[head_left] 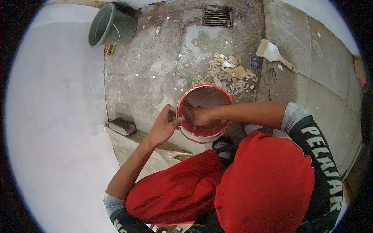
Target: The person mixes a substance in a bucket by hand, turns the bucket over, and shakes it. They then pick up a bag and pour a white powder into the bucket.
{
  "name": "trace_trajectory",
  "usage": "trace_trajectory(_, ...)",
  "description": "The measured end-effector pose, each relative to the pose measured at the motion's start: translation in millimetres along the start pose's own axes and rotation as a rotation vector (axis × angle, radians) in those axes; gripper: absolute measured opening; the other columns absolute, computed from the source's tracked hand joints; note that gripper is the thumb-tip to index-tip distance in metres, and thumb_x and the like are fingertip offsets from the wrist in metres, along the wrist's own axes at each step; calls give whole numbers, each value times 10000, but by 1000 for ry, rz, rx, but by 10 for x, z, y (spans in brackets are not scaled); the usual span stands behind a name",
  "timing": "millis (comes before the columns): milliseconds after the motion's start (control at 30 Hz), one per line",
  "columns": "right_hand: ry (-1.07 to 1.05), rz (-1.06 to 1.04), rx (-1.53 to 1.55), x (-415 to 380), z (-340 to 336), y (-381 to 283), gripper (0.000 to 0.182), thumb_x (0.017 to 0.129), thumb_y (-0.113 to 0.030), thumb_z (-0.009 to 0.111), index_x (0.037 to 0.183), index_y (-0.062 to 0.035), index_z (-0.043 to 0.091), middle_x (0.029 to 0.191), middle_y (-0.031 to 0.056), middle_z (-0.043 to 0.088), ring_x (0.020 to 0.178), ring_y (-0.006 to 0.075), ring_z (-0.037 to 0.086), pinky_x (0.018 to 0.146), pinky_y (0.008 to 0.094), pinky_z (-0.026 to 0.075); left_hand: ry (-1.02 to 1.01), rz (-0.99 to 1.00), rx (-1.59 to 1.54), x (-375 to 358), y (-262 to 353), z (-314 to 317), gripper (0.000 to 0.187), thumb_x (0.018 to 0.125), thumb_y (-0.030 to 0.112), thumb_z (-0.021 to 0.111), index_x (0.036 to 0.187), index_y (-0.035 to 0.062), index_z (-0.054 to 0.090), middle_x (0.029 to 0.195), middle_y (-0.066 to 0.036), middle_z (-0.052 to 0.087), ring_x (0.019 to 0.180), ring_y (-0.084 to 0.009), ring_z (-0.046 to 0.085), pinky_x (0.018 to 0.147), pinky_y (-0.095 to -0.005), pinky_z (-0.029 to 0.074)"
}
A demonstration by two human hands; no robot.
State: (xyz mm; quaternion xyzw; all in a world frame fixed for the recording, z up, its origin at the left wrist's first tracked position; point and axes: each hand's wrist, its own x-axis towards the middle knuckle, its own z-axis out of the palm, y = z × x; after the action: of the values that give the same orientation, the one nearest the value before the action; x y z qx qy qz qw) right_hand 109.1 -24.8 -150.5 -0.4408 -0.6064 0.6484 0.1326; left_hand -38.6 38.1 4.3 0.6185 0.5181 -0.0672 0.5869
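While left grip touches round, red-rimmed bucket, right grip reaches inside.

The small bucket has a red rim; the larger bucket at far left is grey-green, the trousers near plain red.

At the left hand's grip, the red-rimmed bucket looks like plastic, its rim smooth but smeared. Beyond the grip lie matt, rough-edged flakes on rough, stained, matt floor tiles, and farther off to its left stands a smooth plastic-looking pail. Nearer the body than the grip, the red trousers are soft, matt cloth.
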Motion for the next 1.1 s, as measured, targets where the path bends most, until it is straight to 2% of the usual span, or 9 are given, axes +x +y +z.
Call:
trace_trajectory(67,26,-131,-114,4,-19,14,414,836,-228,567,1110,75,636,1026,291,673,917,391,677,810,489,523,-1,-12,17,-17,51,14,268,943,168,650,1065,-1,482,905,-113,610,788,-163,603,686,-322,524)
trace_trajectory(133,-126,21,-398,-42,-94,-53,443,835,-259,607,1126,75,616,981,285,679,883,367,684,789,498,524,-2,-11,-3,-15,7,10,268,944,168,648,1068,-2,483,904,-112,610,793,-162,605,687,-319,523)
trace_trajectory(233,-179,0,-274,-387,-414,-472,427,805,-222,643,1200,-61,634,1066,205,683,989,366,650,897,495,481,-1,-15,-9,-3,-62,-10,270,946,172,647,1074,-3,486,906,-109,610,798,-162,607,690,-315,524)
trace_trajectory(333,-23,-177,-359,-371,-399,-310,387,788,-229,648,1142,-77,677,1027,195,694,939,359,662,866,497,495,4,-30,-16,-6,-64,-6,274,947,178,648,1079,-2,489,913,-108,611,798,-163,608,694,-313,528)
trace_trajectory(467,-41,-43,-412,-290,-285,-287,325,771,-225,651,1042,-58,715,975,190,702,876,358,671,818,495,513,34,-49,-38,-2,-27,-8,286,944,189,655,1083,-1,493,919,-113,615,795,-166,616,695,-312,536)
trace_trajectory(533,93,79,-263,-277,-223,-279,345,770,-241,657,906,73,696,855,258,693,815,392,697,724,488,551,33,-49,-30,-7,-31,-11,292,943,194,657,1082,-5,494,922,-117,618,798,-167,621,692,-312,537)
trace_trajectory(833,229,49,-361,-135,-232,-23,205,730,-88,608,849,45,711,858,266,692,814,401,695,704,499,549,-5,-97,10,-40,122,19,293,961,216,642,1104,7,496,984,-104,629,859,-166,632,748,-324,552)
trace_trajectory(1067,196,-93,-554,-493,-354,-306,203,728,-112,643,842,39,717,807,245,694,711,378,690,660,497,563,7,-76,53,-31,161,51,333,947,226,660,1096,-18,489,994,-134,631,851,-180,655,725,-322,563)
trace_trajectory(1100,89,43,-547,-625,-455,-475,324,728,-103,647,1012,52,660,906,255,689,829,392,683,716,494,560,12,-73,35,-35,168,62,333,947,226,660,1096,-18,489,994,-134,631,851,-180,655,725,-322,563)
